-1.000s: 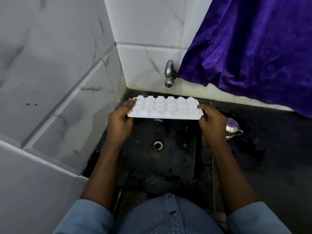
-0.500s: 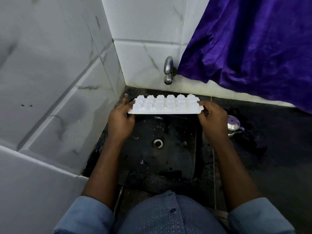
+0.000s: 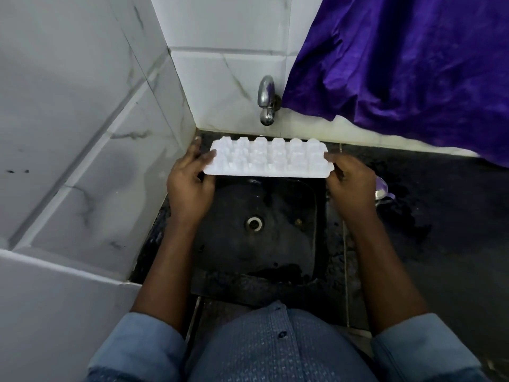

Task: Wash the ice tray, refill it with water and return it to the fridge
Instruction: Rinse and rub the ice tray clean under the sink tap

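A white plastic ice tray (image 3: 268,158) hangs upside down over the black sink (image 3: 303,244), its cube bumps facing up. My left hand (image 3: 190,186) grips its left end and my right hand (image 3: 348,186) grips its right end. The tray sits just below and in front of the chrome tap (image 3: 266,100) on the back wall. No water runs from the tap. The sink drain (image 3: 254,223) shows beneath the tray.
White marble-look tiles (image 3: 82,133) close in the left and back sides. A purple cloth (image 3: 399,64) hangs at the upper right over the dark wet counter (image 3: 440,230). A small steel vessel (image 3: 381,188) stands on the counter behind my right hand.
Both hands have lifted the tray slightly up and toward the tap, and it now lies flatter to my view. The grip on both ends is unchanged.
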`<act>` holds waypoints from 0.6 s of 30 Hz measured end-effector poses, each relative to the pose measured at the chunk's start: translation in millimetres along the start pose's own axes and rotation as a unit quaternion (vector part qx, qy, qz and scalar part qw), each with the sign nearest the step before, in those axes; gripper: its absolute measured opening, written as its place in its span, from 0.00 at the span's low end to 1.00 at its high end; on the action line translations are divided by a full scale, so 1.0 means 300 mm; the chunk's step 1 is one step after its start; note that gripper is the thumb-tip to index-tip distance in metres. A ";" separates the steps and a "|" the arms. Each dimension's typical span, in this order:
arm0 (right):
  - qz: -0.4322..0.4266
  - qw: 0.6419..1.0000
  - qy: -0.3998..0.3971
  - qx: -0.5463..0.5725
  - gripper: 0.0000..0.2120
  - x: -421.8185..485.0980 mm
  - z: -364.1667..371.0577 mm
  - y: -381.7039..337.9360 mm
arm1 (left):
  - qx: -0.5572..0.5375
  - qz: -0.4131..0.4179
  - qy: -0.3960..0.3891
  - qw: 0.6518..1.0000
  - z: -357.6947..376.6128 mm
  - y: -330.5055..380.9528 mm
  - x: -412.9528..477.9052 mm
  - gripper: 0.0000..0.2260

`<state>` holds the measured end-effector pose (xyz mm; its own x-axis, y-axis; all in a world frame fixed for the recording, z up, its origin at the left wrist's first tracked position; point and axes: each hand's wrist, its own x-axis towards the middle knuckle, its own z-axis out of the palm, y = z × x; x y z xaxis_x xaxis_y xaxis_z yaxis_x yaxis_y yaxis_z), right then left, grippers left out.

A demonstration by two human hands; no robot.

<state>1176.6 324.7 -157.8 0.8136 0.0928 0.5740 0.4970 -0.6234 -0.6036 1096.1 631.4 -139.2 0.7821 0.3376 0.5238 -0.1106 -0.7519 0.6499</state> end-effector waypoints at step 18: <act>0.045 0.997 -0.065 0.013 0.14 -0.014 -0.001 -0.006 | -0.010 -0.050 -0.035 0.998 0.022 -0.025 -0.042 0.14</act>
<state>1172.1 325.2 -159.0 0.8868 0.1390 0.4407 0.4264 -0.6137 -0.6645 1091.1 629.0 -154.4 0.8305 0.3700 0.4164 -0.0413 -0.7047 0.7083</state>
